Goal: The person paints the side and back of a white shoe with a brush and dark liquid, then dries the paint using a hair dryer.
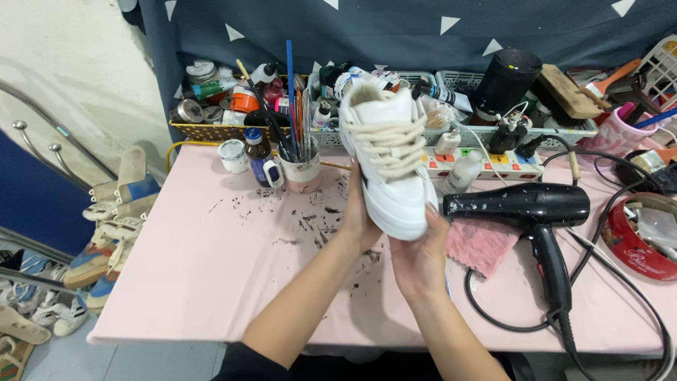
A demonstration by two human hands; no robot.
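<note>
Head view: 2 hands lift 1 white sneaker (389,159) above pink table (211,282).
Left hand (358,219): clasping its side.
Right hand (419,257): cupping the toe.
Beside: black hair dryer (525,204).

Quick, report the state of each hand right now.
Left hand: closed on the side of the white sneaker, holding it up.
Right hand: cupped under the sneaker's toe, holding it.
</note>
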